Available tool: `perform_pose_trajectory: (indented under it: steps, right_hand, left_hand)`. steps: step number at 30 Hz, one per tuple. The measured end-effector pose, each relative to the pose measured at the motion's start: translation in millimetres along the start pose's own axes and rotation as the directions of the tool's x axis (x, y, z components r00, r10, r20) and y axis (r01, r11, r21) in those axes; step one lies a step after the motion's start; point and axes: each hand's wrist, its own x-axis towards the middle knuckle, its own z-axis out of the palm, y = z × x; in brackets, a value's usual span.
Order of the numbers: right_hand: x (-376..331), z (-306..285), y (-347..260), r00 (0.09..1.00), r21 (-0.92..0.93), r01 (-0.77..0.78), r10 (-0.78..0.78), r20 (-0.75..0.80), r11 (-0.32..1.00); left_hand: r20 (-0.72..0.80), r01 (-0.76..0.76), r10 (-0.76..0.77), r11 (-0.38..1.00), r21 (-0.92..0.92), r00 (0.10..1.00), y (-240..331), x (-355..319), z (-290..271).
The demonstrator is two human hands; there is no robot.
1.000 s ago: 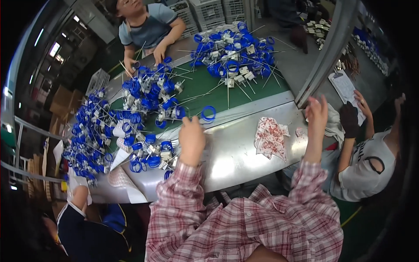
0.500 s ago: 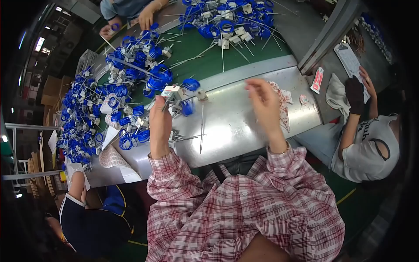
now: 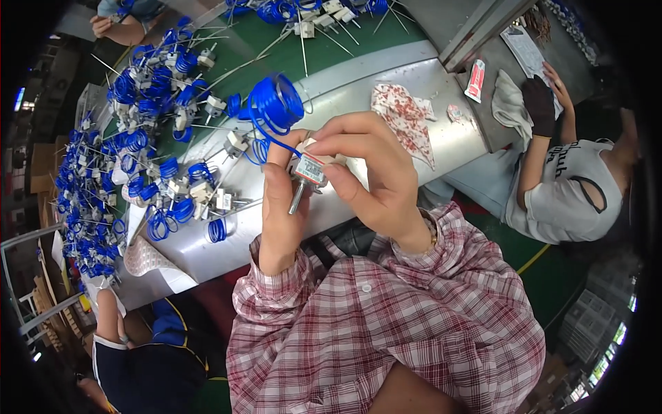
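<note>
Between my two hands, above the metal table edge, is a capillary thermostat [image 3: 309, 169]: a small boxy body with a white, red-edged label, a metal shaft pointing down toward me, and a blue coil [image 3: 276, 103] standing up behind. My left hand [image 3: 281, 190] grips the body from the left, its thumb along the side. From the right, my right hand [image 3: 372, 169] pinches the same body, thumb at the label and fingertips on top. Parts of the body are hidden by the fingers. More thermostats [image 3: 200, 190] of this kind lie just left of my left hand.
Heaped thermostats [image 3: 152, 83] cover the left and the green belt [image 3: 276, 58]. A red-patterned cloth [image 3: 403, 117] lies on the metal table [image 3: 338, 93]; a red-and-white tube [image 3: 475, 81] and grey cloth [image 3: 510, 103] are farther right. Co-workers sit right [image 3: 565, 179], lower left [image 3: 148, 352] and far left [image 3: 131, 21].
My right hand has come in from the right and closed on the thermostat my left hand holds. Its blue coil now stands upright behind it. The whole view has shifted slightly.
</note>
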Motion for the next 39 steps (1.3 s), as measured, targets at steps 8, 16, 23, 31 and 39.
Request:
perform_pose_trajectory:
  steps: [8, 16, 23, 31, 39]
  right_hand:
    - [-12.4, -8.9, -13.0, 0.998, -0.041, 0.037, -0.039, -0.04, 0.998]
    - [-19.9, -10.6, -24.5, 0.993, -0.03, 0.025, -0.028, -0.117, 0.999]
    - [-22.8, -12.2, -25.3, 0.996, -0.026, 0.074, -0.075, -0.047, 0.997]
    - [-22.0, -12.1, -22.9, 0.996, 0.027, 0.082, -0.081, -0.044, 0.996]
    - [-24.3, -10.3, -25.0, 1.0, 0.097, -0.003, 0.005, -0.019, 0.995]
  left_hand:
    - [0.03, 0.031, -0.028, 0.995, -0.096, 0.999, 7.0, -10.9, 23.1]
    - [0.07, 0.059, -0.043, 0.967, -0.247, 0.997, 9.9, -22.9, 28.9]
    - [0.13, 0.061, -0.053, 0.996, -0.058, 0.99, 11.3, -26.0, 27.5]
    - [0.183, 0.093, -0.079, 0.993, -0.069, 0.98, 11.6, -29.4, 25.6]
    - [0.054, 0.084, -0.08, 0.993, -0.078, 0.995, 12.4, -30.4, 36.9]
